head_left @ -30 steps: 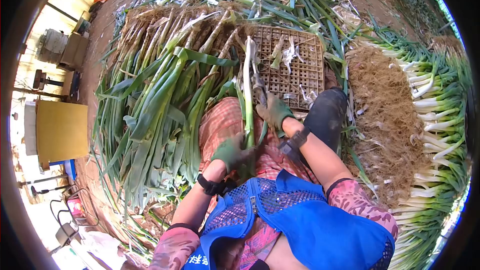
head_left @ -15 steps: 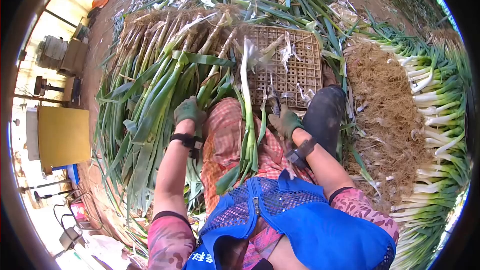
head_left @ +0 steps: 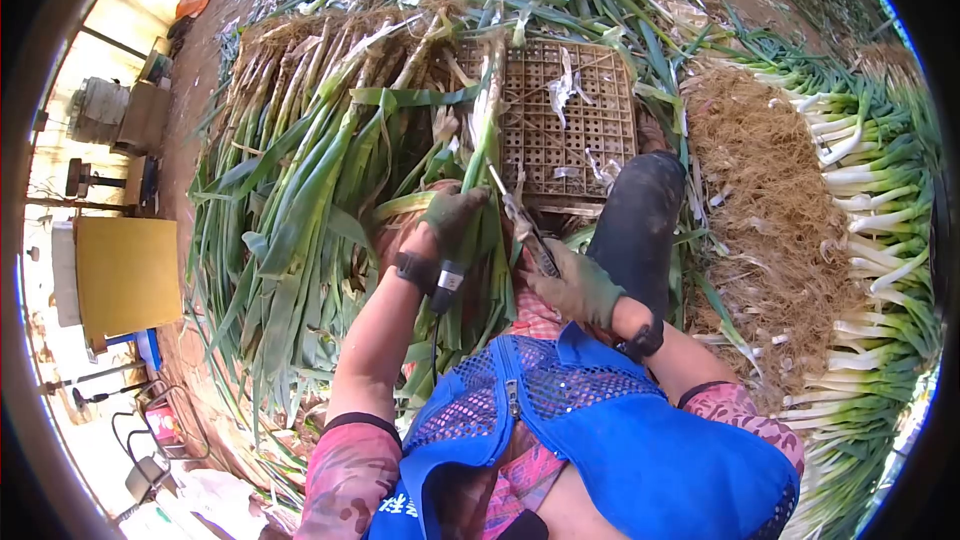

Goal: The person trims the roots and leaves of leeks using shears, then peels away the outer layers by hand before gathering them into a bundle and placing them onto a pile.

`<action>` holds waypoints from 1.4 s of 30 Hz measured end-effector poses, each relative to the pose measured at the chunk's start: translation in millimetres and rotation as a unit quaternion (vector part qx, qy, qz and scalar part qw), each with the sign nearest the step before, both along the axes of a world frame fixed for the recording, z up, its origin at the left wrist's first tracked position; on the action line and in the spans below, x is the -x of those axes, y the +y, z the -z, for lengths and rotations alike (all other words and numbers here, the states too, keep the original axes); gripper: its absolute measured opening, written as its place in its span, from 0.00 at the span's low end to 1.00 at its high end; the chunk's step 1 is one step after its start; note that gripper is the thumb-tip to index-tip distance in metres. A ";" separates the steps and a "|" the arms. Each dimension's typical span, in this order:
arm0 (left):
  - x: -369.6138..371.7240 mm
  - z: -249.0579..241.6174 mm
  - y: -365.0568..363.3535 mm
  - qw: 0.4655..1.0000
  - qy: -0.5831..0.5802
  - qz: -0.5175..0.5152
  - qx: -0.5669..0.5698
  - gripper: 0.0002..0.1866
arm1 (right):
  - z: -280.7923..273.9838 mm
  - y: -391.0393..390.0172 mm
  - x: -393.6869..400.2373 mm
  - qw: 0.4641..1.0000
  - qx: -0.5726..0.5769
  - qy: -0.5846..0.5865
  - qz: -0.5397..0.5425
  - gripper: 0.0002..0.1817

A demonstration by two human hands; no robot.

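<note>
My left hand [head_left: 455, 217], in a green glove, is closed around the lower part of a leek [head_left: 487, 120] held upright, its root end pointing away from me. My right hand [head_left: 578, 285], also gloved, grips what looks like an air blow gun [head_left: 530, 230]. Its thin metal nozzle points up and left, close beside the leek's stem. Under my left forearm and lap lie long green leaves. A pile of uncleaned leeks [head_left: 300, 170], brown at the roots, spreads left of my left hand.
A slatted plastic crate [head_left: 615, 105] stands in front, with peeled scraps [head_left: 567, 90] on it. On the right, cleaned white leeks [head_left: 860, 225] lie in a row, their roots [head_left: 760, 190] toward me. Leaf litter covers the ground ahead. A yellow panel [head_left: 128, 275] stands far left.
My left hand moved right from the pile and closed on a leek, which stands upright. The whiter leek on my lap is gone from there. My right hand has come lower, blow gun still in it.
</note>
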State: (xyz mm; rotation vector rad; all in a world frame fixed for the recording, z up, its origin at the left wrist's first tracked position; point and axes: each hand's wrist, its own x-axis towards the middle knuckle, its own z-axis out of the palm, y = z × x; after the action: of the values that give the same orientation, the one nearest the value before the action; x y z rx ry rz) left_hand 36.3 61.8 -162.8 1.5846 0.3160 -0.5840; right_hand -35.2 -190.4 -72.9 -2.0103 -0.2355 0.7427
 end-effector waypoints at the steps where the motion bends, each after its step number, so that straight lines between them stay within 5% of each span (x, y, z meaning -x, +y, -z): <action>1: 2.6 -8.2 2.2 0.999 0.019 0.006 0.035 0.16 | 10.9 -1.8 2.8 1.000 -0.016 -0.002 0.010 0.28; 6: 19.7 -63.4 -8.4 0.999 0.044 0.016 -0.018 0.22 | 34.2 15.3 -33.7 0.999 0.030 -0.019 0.038 0.28; 10: 19.1 -26.2 7.4 0.982 0.033 0.077 -0.169 0.27 | 50.7 22.2 -57.6 0.996 0.045 0.003 0.071 0.29; 12: 24.4 0.0 14.6 0.897 -0.225 0.177 -0.337 0.29 | 33.9 21.4 -45.7 0.997 0.064 -0.009 0.048 0.29; 14: 24.1 25.7 20.3 0.872 -0.293 0.186 -0.345 0.31 | 15.9 12.4 -15.7 0.998 0.056 -0.043 -0.006 0.28; 16: 20.6 32.9 19.6 0.949 -0.173 0.123 -0.231 0.32 | -0.3 9.3 -5.7 0.998 0.043 -0.034 0.001 0.27; 19: 19.8 -9.4 -4.0 0.989 0.022 0.018 -0.142 0.33 | 5.7 16.6 -25.2 0.996 0.078 -0.026 0.030 0.27; 22: 27.1 -37.2 -19.9 0.977 -0.004 0.018 -0.213 0.33 | 54.8 26.4 -75.3 0.991 0.083 -0.091 0.047 0.27; 27: 30.8 -22.0 -19.8 0.969 -0.049 0.049 -0.236 0.31 | 82.5 45.1 -172.5 0.986 0.135 0.003 0.102 0.30; 34: 38.4 -19.5 -17.3 0.971 -0.061 0.070 -0.220 0.28 | 67.7 15.7 -111.6 0.993 0.092 -0.068 0.034 0.30; 42: 52.5 -41.7 -19.1 0.965 -0.047 0.118 -0.230 0.25 | 69.2 28.8 -172.8 0.994 0.080 -0.007 0.069 0.30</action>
State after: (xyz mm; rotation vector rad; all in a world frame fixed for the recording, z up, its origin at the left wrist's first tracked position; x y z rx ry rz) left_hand -16.3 42.7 -121.1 2.1129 0.1981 -0.6451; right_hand 137.5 -161.6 -142.1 -2.1598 -0.0447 0.6765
